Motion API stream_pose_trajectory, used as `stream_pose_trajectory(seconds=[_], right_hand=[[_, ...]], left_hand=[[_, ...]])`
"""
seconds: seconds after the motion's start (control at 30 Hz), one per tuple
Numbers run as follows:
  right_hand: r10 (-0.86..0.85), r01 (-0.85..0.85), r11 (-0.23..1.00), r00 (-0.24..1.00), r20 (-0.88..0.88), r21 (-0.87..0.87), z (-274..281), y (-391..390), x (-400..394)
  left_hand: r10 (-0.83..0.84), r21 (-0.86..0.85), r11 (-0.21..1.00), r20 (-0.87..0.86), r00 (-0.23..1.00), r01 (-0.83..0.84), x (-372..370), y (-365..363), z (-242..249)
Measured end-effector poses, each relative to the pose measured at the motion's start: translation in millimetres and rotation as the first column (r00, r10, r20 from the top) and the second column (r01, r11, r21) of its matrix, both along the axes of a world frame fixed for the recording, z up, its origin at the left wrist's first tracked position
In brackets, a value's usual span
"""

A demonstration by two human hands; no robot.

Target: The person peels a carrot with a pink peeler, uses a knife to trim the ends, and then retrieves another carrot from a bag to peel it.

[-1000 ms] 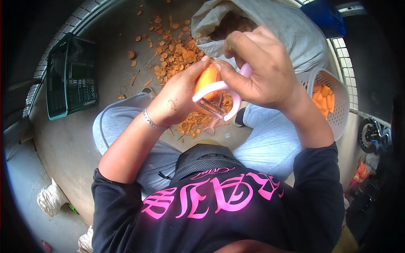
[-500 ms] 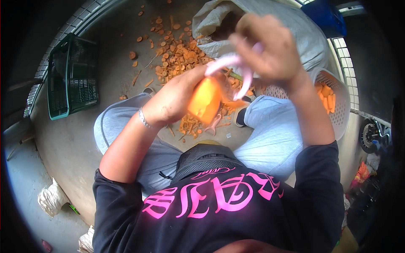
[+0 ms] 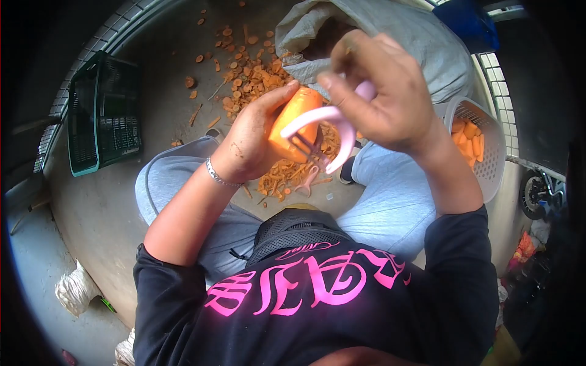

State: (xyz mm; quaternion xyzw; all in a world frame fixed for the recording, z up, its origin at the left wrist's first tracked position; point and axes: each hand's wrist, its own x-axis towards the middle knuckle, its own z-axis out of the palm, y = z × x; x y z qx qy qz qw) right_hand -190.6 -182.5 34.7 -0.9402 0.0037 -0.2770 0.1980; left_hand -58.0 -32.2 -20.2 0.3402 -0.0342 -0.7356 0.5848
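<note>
My left grip (image 3: pixel 253 135) is clamped on a carrot (image 3: pixel 296 111), my right grip (image 3: pixel 390 94) on a pink peeler (image 3: pixel 349 131). Orange scraps (image 3: pixel 264 80) litter the floor (image 3: pixel 165 91).

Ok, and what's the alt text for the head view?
A person's left hand holds a thick orange carrot while the right hand holds a pink peeler over it. Beyond them, carrot scraps litter the floor beside an open sack. A basket with orange pieces stands at right, a green crate at left.
</note>
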Motion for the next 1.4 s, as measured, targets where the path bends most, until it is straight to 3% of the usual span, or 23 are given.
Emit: stream_pose_trajectory(seconds=[0.13,0.23,0.33,0.37,0.43,0.5,0.57,0.63,0.83,1.03,1.4], right_hand=[[-0.039,0.039,0.999,0.999,0.004,-0.022,-9,8,2],[-0.039,0.040,0.998,0.999,0.021,-0.055,-13,8,4],[-0.021,0.026,0.994,0.999,0.045,-0.106,-16,9,6],[-0.016,0.021,0.994,0.999,0.047,-0.105,-16,8,6],[-0.006,0.011,0.994,0.999,0.051,-0.105,-18,4,8],[0.012,-0.009,0.996,0.999,0.031,-0.088,-20,1,10],[0.022,-0.022,0.998,1.000,0.003,-0.052,-20,1,10],[0.028,-0.028,1.000,0.999,-0.034,0.003,-16,2,8],[0.071,-0.071,0.997,0.997,-0.006,-0.007,-8,1,12],[0.068,-0.068,0.997,0.998,0.001,-0.048,-6,-1,10],[-0.003,0.001,0.998,1.000,-0.023,-0.060,0,-5,9]], left_hand=[[0.003,-0.062,0.998,-0.023,1.000,-0.004,-1,0,11],[0.000,0.152,0.987,0.283,0.959,-0.045,-12,-3,23],[-0.052,0.152,0.988,0.366,0.929,-0.004,-11,0,22],[-0.061,0.079,0.997,0.444,0.894,0.029,-10,2,17],[-0.055,-0.060,0.992,0.592,0.804,0.112,-7,7,3],[-0.085,-0.055,0.981,0.742,0.665,0.187,-2,9,0],[-0.109,-0.015,0.984,0.739,0.665,0.178,-1,9,0],[-0.112,0.061,0.994,0.579,0.808,0.094,-2,7,3],[-0.078,0.134,0.991,0.444,0.893,0.020,-2,4,9],[-0.119,0.152,0.987,0.450,0.885,0.055,0,3,10],[-0.042,0.107,0.994,0.387,0.921,0.001,-4,4,21]])
